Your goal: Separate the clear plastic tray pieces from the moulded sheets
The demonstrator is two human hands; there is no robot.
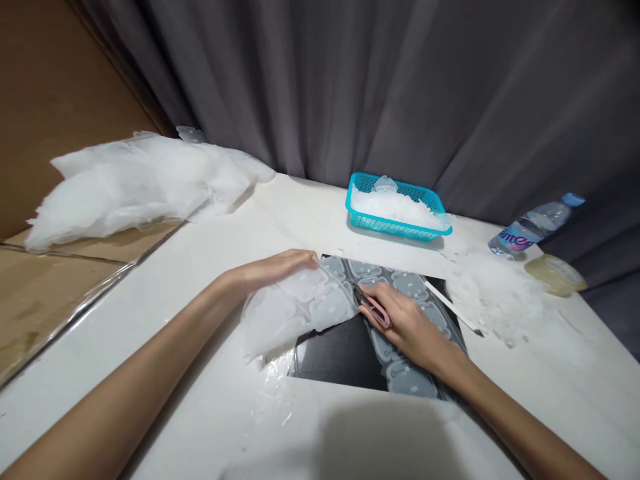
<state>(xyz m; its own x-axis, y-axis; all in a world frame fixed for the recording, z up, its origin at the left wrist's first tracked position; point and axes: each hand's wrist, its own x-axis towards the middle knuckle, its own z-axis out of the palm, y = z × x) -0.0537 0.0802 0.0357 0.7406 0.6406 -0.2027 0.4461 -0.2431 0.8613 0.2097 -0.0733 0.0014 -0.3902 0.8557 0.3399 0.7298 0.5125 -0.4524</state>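
Observation:
My left hand [287, 265] is closed on the edge of a translucent plastic sheet [285, 310] with frosted rounded shapes, lifting part of it; its fingertips are partly hidden. In my right hand [407, 320] is a small pink-handled cutter [376, 312] with a dark tip, whose exact kind I cannot make out. That tip touches the sheet beside the frosted shapes. Under both lies a flat black board [340, 357]. More frosted shapes [413, 380] in clear plastic cover the board's right side, partly behind my right hand.
A turquoise basket [395, 232] holding white translucent pieces stands at the back. To the right are a pile of clear scraps [500, 293], a thin white stick with a dark tip [453, 307], a tape roll [555, 275] and a water bottle [533, 230]. White plastic bags [150, 177] lie at left on cardboard [45, 293].

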